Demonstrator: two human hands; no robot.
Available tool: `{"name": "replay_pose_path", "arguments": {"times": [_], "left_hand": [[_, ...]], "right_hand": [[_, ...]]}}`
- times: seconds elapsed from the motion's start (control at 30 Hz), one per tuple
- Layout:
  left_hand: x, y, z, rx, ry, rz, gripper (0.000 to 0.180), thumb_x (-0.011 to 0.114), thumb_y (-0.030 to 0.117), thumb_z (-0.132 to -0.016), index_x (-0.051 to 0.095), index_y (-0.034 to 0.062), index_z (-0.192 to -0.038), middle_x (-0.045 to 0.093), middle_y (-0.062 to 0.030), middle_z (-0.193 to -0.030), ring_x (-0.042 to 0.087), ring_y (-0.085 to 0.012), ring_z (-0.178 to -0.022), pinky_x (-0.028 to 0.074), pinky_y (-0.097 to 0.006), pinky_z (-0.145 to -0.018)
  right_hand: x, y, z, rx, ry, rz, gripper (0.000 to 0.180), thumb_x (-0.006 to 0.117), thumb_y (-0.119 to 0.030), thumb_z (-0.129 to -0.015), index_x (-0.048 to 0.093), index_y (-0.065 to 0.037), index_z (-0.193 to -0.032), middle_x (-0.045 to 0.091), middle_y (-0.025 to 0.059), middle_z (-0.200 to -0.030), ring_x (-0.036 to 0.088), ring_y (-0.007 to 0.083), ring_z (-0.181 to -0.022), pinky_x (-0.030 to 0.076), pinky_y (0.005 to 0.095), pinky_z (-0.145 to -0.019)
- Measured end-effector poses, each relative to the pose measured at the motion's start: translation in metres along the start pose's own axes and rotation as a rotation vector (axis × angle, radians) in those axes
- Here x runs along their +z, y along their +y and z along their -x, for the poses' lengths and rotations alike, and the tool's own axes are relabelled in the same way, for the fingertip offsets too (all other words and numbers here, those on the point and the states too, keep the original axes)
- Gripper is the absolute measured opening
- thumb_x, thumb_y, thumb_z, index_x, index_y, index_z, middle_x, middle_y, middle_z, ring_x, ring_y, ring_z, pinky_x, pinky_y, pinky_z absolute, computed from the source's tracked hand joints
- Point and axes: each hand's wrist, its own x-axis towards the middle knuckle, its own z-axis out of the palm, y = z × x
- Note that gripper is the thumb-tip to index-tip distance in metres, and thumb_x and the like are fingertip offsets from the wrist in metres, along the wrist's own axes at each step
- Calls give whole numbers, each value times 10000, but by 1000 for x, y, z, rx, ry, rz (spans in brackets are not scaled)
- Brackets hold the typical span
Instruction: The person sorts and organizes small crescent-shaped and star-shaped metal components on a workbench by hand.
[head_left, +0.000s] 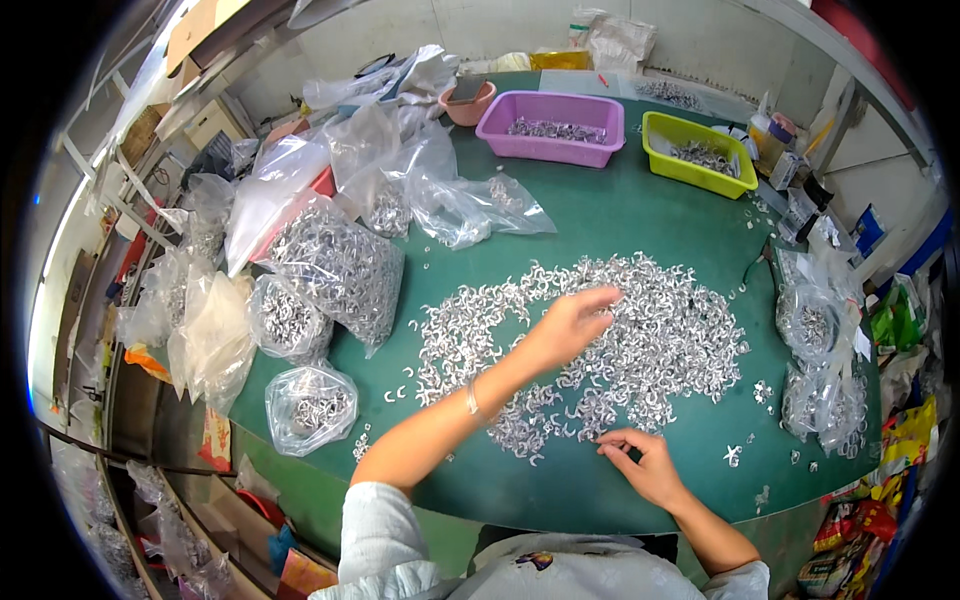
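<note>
A broad, loose pile of small silvery C-shaped metal pieces [660, 330] covers the middle of the green table [480, 500]. My left hand [572, 328] reaches across the pile with its fingers stretched out to the right. Its fingers are open, and I see nothing held in them. A bracelet [472, 398] circles the left wrist. At the near edge of the pile is my right hand [648, 468], palm side low, with thumb and forefinger tips close together beside the nearest pieces. Whatever may be between those tips is too small to make out.
Clear plastic bags full of metal pieces [340, 265] crowd the left side; an opened bag [310, 408] sits near the edge. More bags [822, 340] line the right. At the back stand a purple basin [550, 148] and a yellow-green basin [700, 176], both holding pieces.
</note>
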Motion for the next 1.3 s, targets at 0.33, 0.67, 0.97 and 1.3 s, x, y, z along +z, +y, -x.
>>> {"name": "replay_pose_path", "arguments": {"times": [0.33, 0.67, 0.97, 1.3], "left_hand": [[23, 18, 169, -142, -30, -966, 542, 689, 169, -848, 502, 5, -1330, 368, -186, -1484, 306, -406, -1391, 303, -553, -1092], [22, 17, 217, -278, 178, -1061, 410, 581, -19, -837, 632, 103, -1225, 370, -180, -1489, 314, -432, -1384, 229, -643, -1092], [61, 23, 216, -143, 25, -997, 433, 585, -40, -816, 571, 14, -1246, 375, -199, -1479, 380, -377, -1367, 257, -638, -1082], [75, 25, 224, 6, 89, -514, 460, 572, -132, -772, 586, -16, -1217, 503, -233, -1344, 478, -397, -1280, 443, -444, -1028]], "right_hand": [[3, -26, -32, -334, -130, 618, 514, 726, -219, -822, 563, -78, -1288, 494, 121, -1368, 418, 331, -1285, 346, 476, -1042], [-16, -2, 5, -231, -173, 1055, 543, 711, -286, -824, 557, -144, -1325, 367, 73, -1502, 259, 375, -1414, 210, 593, -1113], [30, -19, 5, -285, -249, 963, 652, 732, -366, -785, 538, -35, -1312, 380, 136, -1468, 259, 377, -1410, 208, 608, -1099], [25, -12, -15, -286, -233, 1047, 820, 689, -448, -801, 390, -7, -1423, 334, 116, -1512, 233, 326, -1435, 163, 635, -1114]]}}
